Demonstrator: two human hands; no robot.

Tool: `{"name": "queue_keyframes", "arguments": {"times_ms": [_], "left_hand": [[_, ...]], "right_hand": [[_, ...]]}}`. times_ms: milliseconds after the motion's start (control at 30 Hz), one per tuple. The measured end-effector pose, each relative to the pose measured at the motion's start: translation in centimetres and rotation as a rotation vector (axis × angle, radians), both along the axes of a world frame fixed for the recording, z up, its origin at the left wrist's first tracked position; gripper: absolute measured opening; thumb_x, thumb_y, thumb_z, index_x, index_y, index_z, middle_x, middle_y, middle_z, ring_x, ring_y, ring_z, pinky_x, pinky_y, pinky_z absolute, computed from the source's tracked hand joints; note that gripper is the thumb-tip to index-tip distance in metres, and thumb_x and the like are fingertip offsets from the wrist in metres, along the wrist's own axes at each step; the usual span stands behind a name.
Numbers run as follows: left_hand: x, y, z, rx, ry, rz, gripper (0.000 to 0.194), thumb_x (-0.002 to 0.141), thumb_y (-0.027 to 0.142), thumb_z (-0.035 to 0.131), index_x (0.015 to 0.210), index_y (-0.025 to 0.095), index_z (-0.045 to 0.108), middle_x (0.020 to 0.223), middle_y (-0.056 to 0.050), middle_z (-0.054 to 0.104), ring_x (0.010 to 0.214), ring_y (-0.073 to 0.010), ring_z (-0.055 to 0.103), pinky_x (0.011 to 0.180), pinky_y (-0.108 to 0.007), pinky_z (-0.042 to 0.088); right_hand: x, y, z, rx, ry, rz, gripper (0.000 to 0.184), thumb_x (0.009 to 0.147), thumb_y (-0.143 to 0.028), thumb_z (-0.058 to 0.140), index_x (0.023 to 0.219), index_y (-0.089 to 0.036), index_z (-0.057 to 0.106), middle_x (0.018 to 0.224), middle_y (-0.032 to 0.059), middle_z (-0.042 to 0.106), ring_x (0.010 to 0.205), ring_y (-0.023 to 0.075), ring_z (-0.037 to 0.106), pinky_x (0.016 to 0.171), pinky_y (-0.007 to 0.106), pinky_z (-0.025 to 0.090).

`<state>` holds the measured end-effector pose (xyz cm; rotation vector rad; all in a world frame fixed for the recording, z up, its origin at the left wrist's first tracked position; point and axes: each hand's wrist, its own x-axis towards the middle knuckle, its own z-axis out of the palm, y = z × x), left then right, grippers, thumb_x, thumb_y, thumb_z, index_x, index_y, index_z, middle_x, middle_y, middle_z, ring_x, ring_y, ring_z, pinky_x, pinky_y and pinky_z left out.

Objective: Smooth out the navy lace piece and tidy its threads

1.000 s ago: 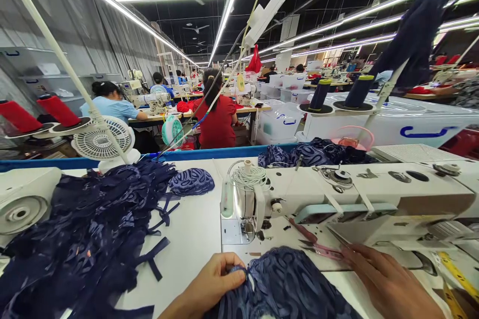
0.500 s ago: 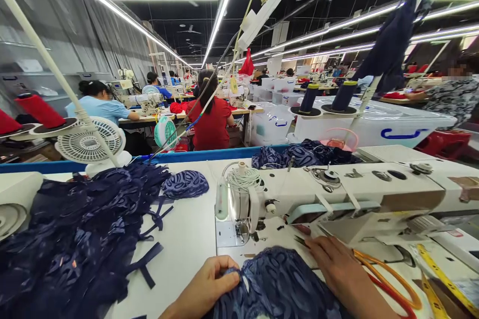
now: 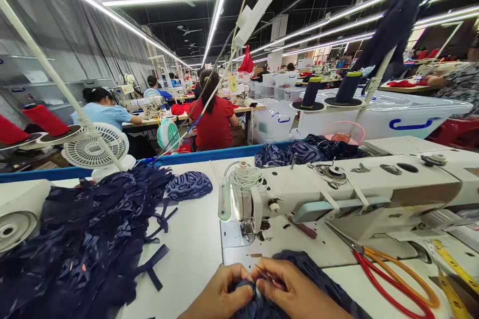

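Below the sewing machine [image 3: 299,194], left hand [image 3: 220,294] and right hand [image 3: 292,291] pinch navy lace fabric [image 3: 318,284]; beyond the fingers, white storage bins [image 3: 374,114], contents hidden.

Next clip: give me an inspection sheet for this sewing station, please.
Surface: white table, partly covered.
Job's things: navy lace piece pinched between left hand and right hand, in front of sewing machine.
Clutter: navy fabric heap; red-handled scissors; yellow tape measure; small fan.
Hands: both closed on the lace, touching.
Cables: cords hanging from overhead.
Surroundings: seated workers, thread cones, white bins.
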<state>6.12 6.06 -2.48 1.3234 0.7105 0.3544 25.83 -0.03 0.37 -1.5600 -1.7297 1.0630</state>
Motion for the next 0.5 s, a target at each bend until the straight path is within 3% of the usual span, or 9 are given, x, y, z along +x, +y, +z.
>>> {"name": "queue_keyframes", "arguments": {"times_ms": [100, 233, 367, 500], "left_hand": [[0.0, 0.2, 0.1, -0.023, -0.003, 0.005, 0.045, 0.074, 0.056, 0.072, 0.085, 0.015, 0.056, 0.073, 0.003, 0.047, 0.066, -0.0103, 0.037, 0.061, -0.024, 0.027], [0.1, 0.3, 0.2, 0.026, -0.014, 0.047, 0.036, 0.076, 0.047, 0.070, 0.084, 0.015, 0.055, 0.075, 0.002, 0.049, 0.069, -0.0119, 0.040, 0.064, -0.025, 0.031], [0.0, 0.0, -0.1, 0.242, 0.160, 0.138, 0.017, 0.077, 0.030, 0.065, 0.075, 0.018, 0.053, 0.069, 0.002, 0.049, 0.067, -0.0138, 0.043, 0.063, -0.025, 0.033], [-0.1, -0.5, -0.3, 0.601, 0.292, 0.327, 0.009, 0.085, 0.027, 0.056, 0.079, 0.021, 0.053, 0.075, 0.000, 0.055, 0.069, -0.0166, 0.048, 0.068, -0.028, 0.035]], "right_hand": [[-0.2, 0.6, 0.1, 0.048, -0.068, 0.011, 0.023, 0.090, -0.037, 0.051, 0.073, -0.021, 0.052, 0.066, -0.0046, 0.052, 0.064, 0.0136, 0.049, 0.058, 0.023, 0.036], [-0.4, -0.2, -0.8, 0.199, -0.274, -0.023, 0.021, 0.095, -0.038, 0.050, 0.079, -0.023, 0.052, 0.066, -0.0046, 0.056, 0.060, 0.0141, 0.053, 0.056, 0.023, 0.034], [0.7, -1.0, -1.4, 0.362, -0.557, 0.042, 0.008, 0.087, -0.020, 0.056, 0.082, -0.025, 0.052, 0.074, -0.0038, 0.067, 0.059, 0.0155, 0.062, 0.054, 0.025, 0.034], [1.8, -1.9, -2.0, 0.504, -0.831, 0.037, 0.025, 0.069, -0.008, 0.059, 0.085, -0.027, 0.055, 0.073, -0.0032, 0.070, 0.056, 0.0196, 0.066, 0.048, 0.028, 0.030]]}}
